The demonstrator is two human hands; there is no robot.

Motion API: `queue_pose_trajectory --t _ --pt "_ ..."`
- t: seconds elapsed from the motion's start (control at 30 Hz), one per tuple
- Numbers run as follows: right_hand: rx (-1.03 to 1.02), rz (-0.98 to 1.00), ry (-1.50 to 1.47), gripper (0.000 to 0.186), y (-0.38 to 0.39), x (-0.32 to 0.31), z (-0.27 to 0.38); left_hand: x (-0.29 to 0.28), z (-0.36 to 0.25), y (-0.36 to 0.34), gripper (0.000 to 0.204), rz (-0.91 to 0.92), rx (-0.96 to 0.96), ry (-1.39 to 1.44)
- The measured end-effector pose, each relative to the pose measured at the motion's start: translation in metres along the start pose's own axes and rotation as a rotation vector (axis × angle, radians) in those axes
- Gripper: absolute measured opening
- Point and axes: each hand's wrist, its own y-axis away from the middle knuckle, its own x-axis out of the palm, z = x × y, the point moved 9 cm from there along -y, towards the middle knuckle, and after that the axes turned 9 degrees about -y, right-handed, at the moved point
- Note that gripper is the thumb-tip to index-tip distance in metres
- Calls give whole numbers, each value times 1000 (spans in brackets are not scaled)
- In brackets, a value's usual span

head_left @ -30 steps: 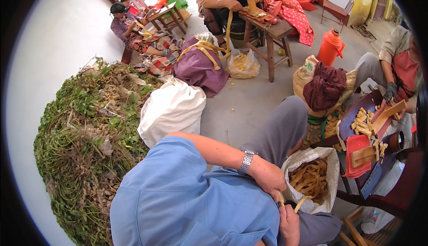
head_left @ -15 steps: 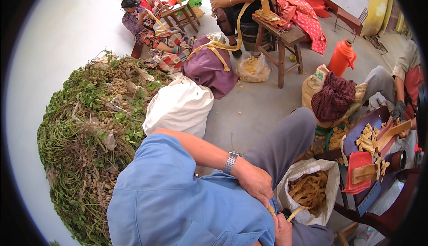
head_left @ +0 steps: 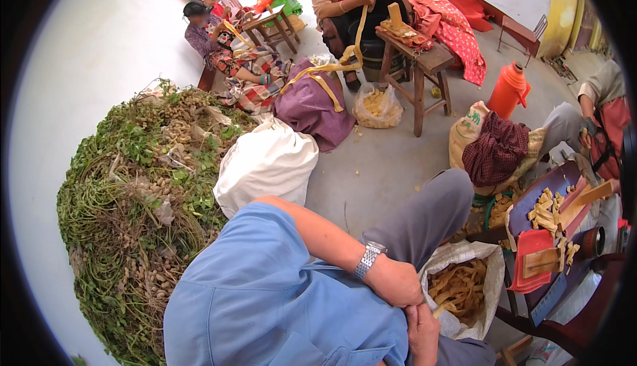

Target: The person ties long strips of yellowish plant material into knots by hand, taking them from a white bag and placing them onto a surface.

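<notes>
My left hand (head_left: 396,282), with a metal watch (head_left: 369,258) on its wrist, is closed in front of my lap. Below it and touching it, my right hand (head_left: 423,329) has its fingers curled too. A pale yellow flat strip (head_left: 438,310) shows beside the fingers; most of it is hidden by the hands. Just beyond them stands an open white woven sack (head_left: 494,260), holding many curled yellow-brown strips (head_left: 459,286). My grey-trousered knee (head_left: 431,200) rises above the hands.
To the left lies a big heap of peanut plants (head_left: 139,213), next to a white cloth sack (head_left: 269,160). A low table (head_left: 574,174) at right carries strips and wooden blocks. An orange flask (head_left: 509,87) stands behind. Co-workers handle long yellow strips near a wooden bench (head_left: 431,58).
My left hand has turned and shifted slightly right, its wrist now bent over. The strip between my hands shows less. The co-worker at right has drawn a hand back from the low table.
</notes>
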Motion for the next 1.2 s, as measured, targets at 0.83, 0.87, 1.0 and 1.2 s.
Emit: queue_pose_trajectory --t 0.83,0.87,1.0,1.2 --pt "235 80 -64 42 28 2 -13 5 -14 -28 26 -27 84 -174" --pt "252 74 -46 42 28 4 -16 7 -14 -25 26 -22 88 -165" --pt "291 107 -35 45 30 18 -35 13 -14 -13 29 -40 78 -86" --pt "366 133 52 53 45 20 -28 13 -21 0 35 -56 128 13"
